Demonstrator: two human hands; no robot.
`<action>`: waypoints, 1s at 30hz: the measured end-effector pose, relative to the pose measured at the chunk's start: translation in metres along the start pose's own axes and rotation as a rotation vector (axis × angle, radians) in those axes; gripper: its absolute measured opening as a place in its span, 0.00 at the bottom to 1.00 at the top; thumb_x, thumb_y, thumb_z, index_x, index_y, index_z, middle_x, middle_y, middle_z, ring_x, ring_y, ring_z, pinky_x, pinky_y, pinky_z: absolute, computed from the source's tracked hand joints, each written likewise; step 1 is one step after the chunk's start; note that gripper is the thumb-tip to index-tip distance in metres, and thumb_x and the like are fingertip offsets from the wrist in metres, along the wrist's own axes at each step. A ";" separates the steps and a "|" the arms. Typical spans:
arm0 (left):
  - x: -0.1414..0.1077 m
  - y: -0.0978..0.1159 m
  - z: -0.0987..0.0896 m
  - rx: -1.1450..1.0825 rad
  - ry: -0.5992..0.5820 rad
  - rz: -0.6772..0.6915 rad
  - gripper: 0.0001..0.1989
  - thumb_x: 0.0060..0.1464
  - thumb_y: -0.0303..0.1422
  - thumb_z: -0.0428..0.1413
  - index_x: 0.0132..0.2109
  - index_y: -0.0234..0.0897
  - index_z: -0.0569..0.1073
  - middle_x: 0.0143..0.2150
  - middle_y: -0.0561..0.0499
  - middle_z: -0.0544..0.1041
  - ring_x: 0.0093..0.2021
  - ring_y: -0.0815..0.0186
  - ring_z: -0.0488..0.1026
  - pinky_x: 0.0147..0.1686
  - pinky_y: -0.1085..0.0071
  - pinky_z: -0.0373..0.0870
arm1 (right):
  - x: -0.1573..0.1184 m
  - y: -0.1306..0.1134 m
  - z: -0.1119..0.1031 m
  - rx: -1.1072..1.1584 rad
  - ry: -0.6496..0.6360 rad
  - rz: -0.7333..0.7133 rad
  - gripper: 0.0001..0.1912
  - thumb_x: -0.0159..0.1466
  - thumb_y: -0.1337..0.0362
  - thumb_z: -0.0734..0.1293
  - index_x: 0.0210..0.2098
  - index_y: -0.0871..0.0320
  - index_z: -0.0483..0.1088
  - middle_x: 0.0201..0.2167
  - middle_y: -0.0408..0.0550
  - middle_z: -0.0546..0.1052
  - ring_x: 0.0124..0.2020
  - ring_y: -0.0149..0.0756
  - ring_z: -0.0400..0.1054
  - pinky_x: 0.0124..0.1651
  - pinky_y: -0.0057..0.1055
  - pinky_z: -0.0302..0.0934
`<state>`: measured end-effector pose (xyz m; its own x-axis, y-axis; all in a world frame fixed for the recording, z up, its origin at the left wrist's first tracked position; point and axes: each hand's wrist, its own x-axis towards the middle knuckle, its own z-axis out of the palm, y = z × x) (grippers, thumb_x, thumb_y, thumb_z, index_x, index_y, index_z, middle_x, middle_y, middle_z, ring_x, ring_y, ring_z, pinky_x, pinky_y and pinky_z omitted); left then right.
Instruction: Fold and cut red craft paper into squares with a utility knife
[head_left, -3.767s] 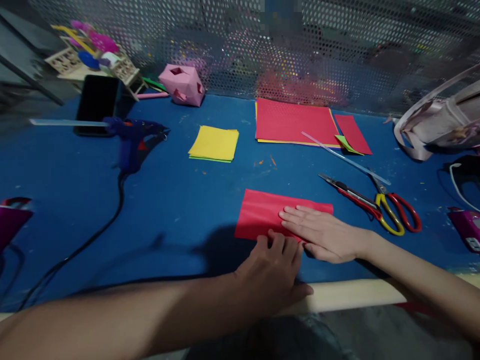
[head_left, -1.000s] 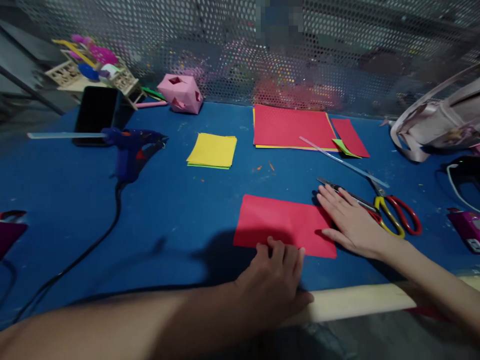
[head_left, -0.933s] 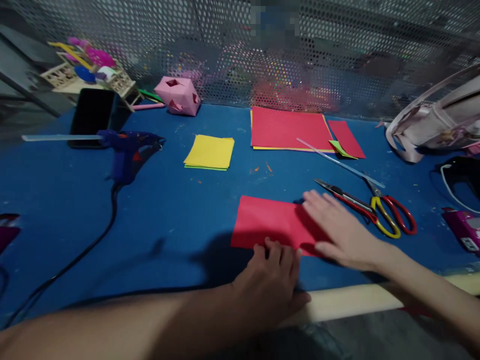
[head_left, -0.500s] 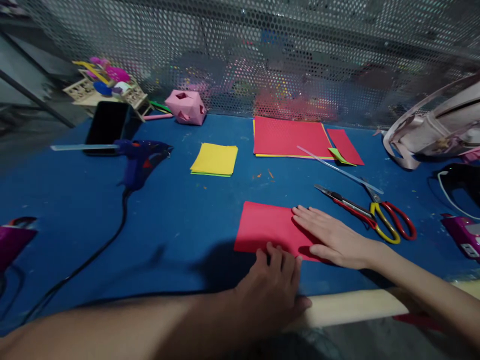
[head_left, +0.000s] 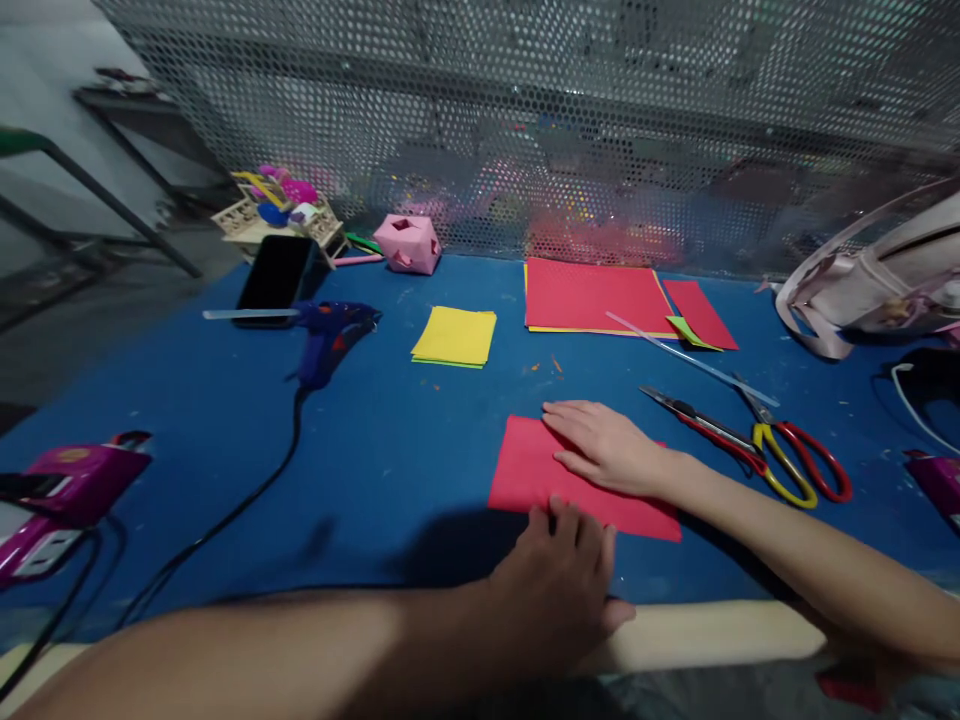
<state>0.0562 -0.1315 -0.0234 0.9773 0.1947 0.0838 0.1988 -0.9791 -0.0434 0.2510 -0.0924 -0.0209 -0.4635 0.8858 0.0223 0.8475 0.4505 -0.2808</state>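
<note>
Red paper: right hand lies flat on it, apparently pressing; left hand sits half-curled at its near edge, probably steadying.

Lower centre of the frame — the right hand is lying flat on the red paper, and the left hand is resting its fingertips along the near edge. Over at left, a blue glue gun is lying near a dark phone — while scissors are sitting at right, a yellow paper stack near centre.
</note>
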 end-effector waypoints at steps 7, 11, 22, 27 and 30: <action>0.006 -0.020 -0.009 -0.071 0.121 0.013 0.21 0.65 0.44 0.47 0.48 0.30 0.73 0.38 0.40 0.75 0.38 0.57 0.72 0.34 0.63 0.70 | -0.025 -0.010 -0.024 0.526 0.008 0.506 0.09 0.54 0.64 0.70 0.35 0.58 0.74 0.26 0.44 0.75 0.28 0.36 0.68 0.31 0.31 0.58; 0.018 -0.071 -0.036 -0.352 0.391 -0.231 0.15 0.63 0.38 0.49 0.52 0.35 0.70 0.50 0.40 0.73 0.51 0.55 0.70 0.45 0.60 0.71 | -0.027 -0.004 -0.030 1.053 0.320 0.675 0.10 0.54 0.57 0.72 0.28 0.57 0.70 0.23 0.40 0.75 0.25 0.32 0.67 0.29 0.28 0.59; 0.047 -0.100 -0.017 -2.059 0.367 -0.737 0.23 0.46 0.37 0.66 0.47 0.32 0.72 0.45 0.41 0.79 0.39 0.62 0.78 0.44 0.66 0.72 | -0.007 -0.018 -0.008 1.678 0.761 0.711 0.21 0.43 0.54 0.80 0.29 0.55 0.70 0.28 0.42 0.80 0.30 0.36 0.73 0.38 0.35 0.68; 0.048 -0.096 -0.016 -2.110 0.281 -0.695 0.20 0.42 0.39 0.69 0.40 0.31 0.78 0.38 0.43 0.82 0.35 0.63 0.78 0.42 0.67 0.73 | -0.006 -0.019 -0.017 1.674 0.685 0.677 0.20 0.46 0.54 0.78 0.32 0.56 0.71 0.31 0.46 0.80 0.31 0.39 0.74 0.37 0.37 0.68; 0.045 -0.104 -0.024 -2.037 0.117 -0.685 0.19 0.41 0.40 0.69 0.38 0.30 0.79 0.35 0.45 0.81 0.33 0.64 0.77 0.41 0.68 0.71 | -0.005 -0.002 -0.027 1.488 0.674 0.680 0.20 0.46 0.50 0.77 0.29 0.56 0.70 0.27 0.45 0.79 0.26 0.36 0.71 0.33 0.34 0.67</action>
<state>0.0773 -0.0221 0.0086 0.7816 0.5268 -0.3340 0.0136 0.5210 0.8535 0.2586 -0.0952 0.0055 0.3396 0.9163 -0.2121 -0.2819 -0.1160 -0.9524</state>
